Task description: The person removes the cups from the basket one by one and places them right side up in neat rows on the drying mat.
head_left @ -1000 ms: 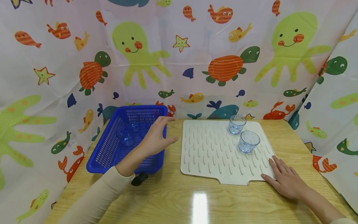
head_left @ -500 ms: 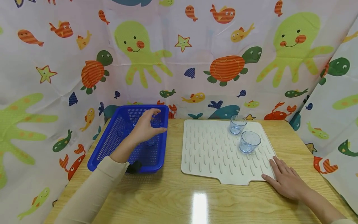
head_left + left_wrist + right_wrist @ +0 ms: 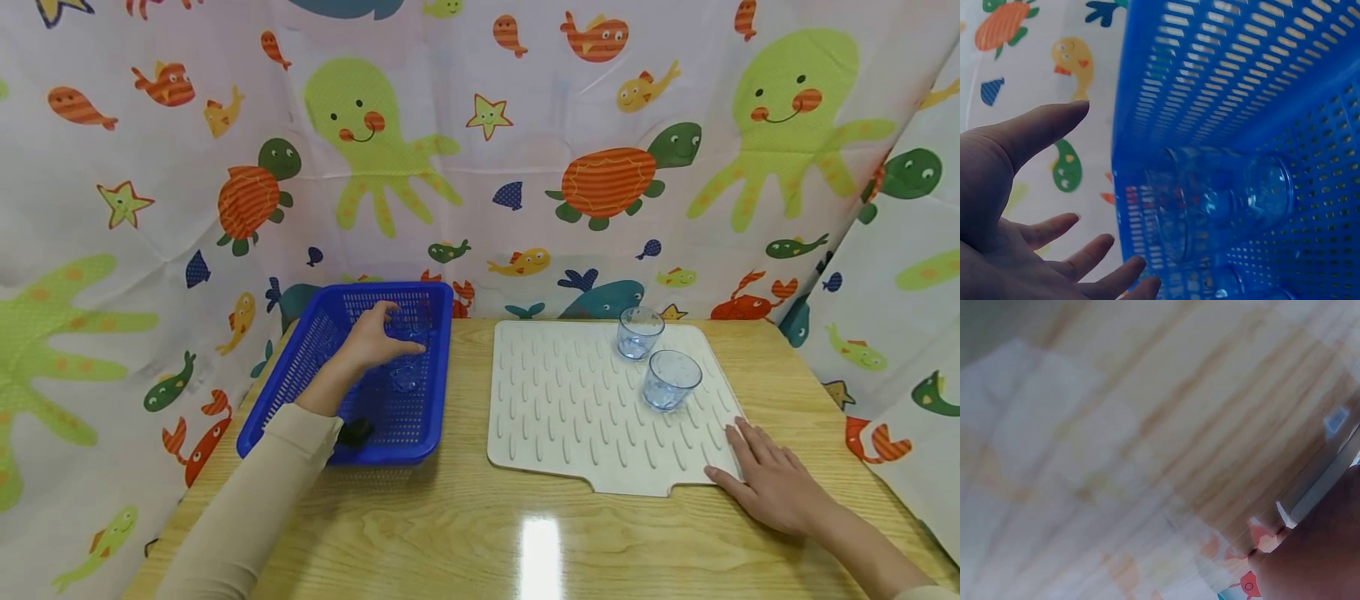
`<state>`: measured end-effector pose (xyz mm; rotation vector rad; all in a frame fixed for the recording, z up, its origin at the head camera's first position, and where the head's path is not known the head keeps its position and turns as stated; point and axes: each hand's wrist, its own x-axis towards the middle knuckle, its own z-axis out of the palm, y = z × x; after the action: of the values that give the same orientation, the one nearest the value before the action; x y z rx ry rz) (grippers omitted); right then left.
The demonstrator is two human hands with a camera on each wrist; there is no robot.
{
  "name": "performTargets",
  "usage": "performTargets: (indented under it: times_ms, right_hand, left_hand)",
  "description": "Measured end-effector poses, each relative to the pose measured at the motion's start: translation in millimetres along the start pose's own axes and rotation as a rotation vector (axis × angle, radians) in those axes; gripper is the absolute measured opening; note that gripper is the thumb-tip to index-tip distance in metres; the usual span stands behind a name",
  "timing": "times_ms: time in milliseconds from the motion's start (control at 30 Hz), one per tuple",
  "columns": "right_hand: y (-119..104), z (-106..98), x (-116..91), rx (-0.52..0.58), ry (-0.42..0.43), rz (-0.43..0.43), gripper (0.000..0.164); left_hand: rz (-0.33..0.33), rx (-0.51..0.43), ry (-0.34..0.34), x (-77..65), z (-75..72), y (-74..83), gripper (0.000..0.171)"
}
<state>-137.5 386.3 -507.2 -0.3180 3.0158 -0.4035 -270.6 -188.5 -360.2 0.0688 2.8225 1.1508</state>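
In the head view my left hand [image 3: 367, 340] hovers over the blue plastic basket [image 3: 441, 383], thumb and fingers spread apart with nothing between them. Several clear drinking glasses lie in the basket, one glass [image 3: 405, 379] just below the thumb. The left wrist view shows a glass [image 3: 1229, 200] near the basket wall, beyond the spread fingers [image 3: 1088, 255]. My right hand [image 3: 772, 487] rests at the right front edge of the cream draining mat [image 3: 555, 400], fingertips on its border. On the mat stand two upright glasses, a nearer one [image 3: 670, 383] and a farther one [image 3: 639, 335].
Basket and mat sit side by side on a wooden table [image 3: 465, 525], with a strip of tabletop between them. A curtain [image 3: 480, 200] printed with sea animals hangs behind and on both sides.
My left hand has moved left and slightly back, from the basket's right rim to over its inside, fingers still apart. The right hand and the two glasses on the mat have stayed put.
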Motion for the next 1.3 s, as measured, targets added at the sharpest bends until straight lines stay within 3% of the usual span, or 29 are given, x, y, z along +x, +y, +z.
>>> performTargets:
  times_ms: [433,767,967,1300]
  right_hand:
    - [0.3,2.0,-0.5,-0.001,0.005,-0.001,0.090]
    - [-0.7,0.2,-0.1,-0.001,0.010,-0.003,0.090]
    - [-0.4,0.4,-0.2,-0.002,0.007,-0.001,0.090]
    - [-1.5,-0.6,-0.7,-0.004,0.009,0.001,0.090]
  left_hand:
    - [-0.105,-0.075,-0.065,14.9,3.7,-21.8,0.097]
    - [-0.137,-0.108,-0.102,16.7,7.8,-33.0,0.097]
    - [-0.149,-0.135,-0.163,17.3,7.8,-38.7,0.093]
    - [-0.154,-0.185,-0.205,19.8,8.6,-39.9,0.089]
